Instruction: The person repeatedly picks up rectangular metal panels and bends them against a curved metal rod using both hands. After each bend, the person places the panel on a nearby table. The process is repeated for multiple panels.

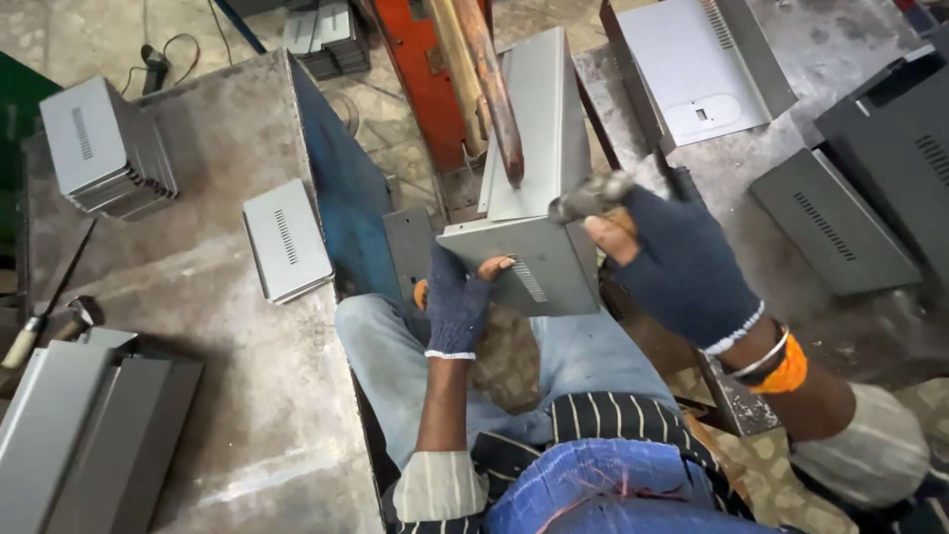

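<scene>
A grey folded sheet-metal casing [539, 178] with a slotted vent stands under the copper arm of a spot welder [491, 89]. My left hand [457, 302], in a dark blue glove with the fingertips bare, grips the casing's near lower edge from below. My right hand [672, 262], in the same kind of glove, is closed on the casing's right corner by a worn metal part [591, 196]. Orange and white bangles ring that wrist. My knees in light jeans sit just under the casing.
A worn metal table [198, 297] on the left carries a stack of grey vented panels [107, 148], a single panel [286, 239], bent sheets [89, 435] and a tool with a pale handle [30, 331]. More grey and dark casings [835, 227] lie at right.
</scene>
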